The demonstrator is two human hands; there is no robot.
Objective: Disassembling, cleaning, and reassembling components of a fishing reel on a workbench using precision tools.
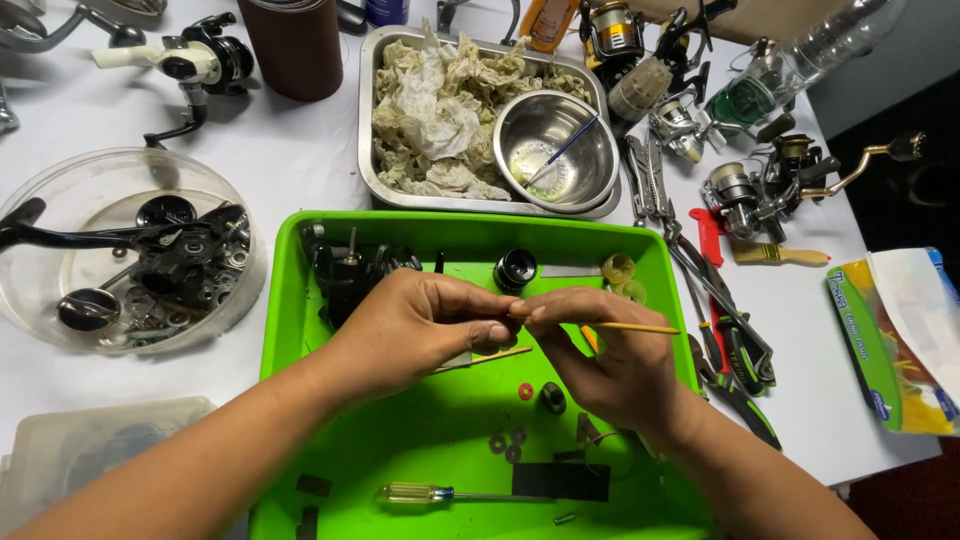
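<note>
Both hands meet over a bright green tray (470,228). My left hand (410,325) pinches something small at its fingertips; the part is hidden by the fingers. My right hand (610,355) holds a thin wooden-handled brush (640,327) whose tip touches the left fingertips. Under the hands lie a black reel body (350,275), a black round part (515,268), a red washer (526,391), small dark washers (505,445), a second thin stick (500,356) and a yellow-handled screwdriver (430,493).
A steel pan (366,120) of crumpled stained paper holds a steel bowl (556,150) with a brush. A clear round dish (60,185) of reel parts sits left. Pliers (735,345), fishing reels (760,185) and a paint brush (780,256) lie right.
</note>
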